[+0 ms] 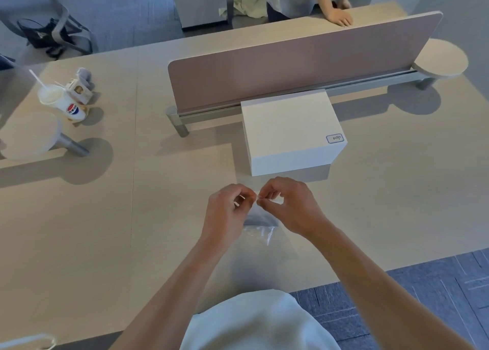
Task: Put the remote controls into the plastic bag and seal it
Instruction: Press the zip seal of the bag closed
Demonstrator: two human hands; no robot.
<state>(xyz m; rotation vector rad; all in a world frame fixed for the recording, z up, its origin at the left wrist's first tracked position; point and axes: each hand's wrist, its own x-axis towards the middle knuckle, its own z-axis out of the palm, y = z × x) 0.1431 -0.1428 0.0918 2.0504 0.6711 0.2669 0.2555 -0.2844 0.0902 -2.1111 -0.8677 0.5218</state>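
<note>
A small clear plastic bag (260,230) hangs above the table between my two hands. Something grey, likely a remote control (260,220), shows inside it, mostly hidden by my hands. My left hand (227,212) pinches the bag's top edge from the left. My right hand (288,204) pinches the same edge from the right, and the fingertips of both hands nearly meet at the strip. I cannot tell how many remotes are in the bag.
A white box (291,132) stands just beyond my hands against a pink desk divider (291,58). At far left stand a Pepsi cup (63,103) with a straw and a small carton (79,90). Another person's hand (340,16) rests behind the divider. The table edge lies at lower right.
</note>
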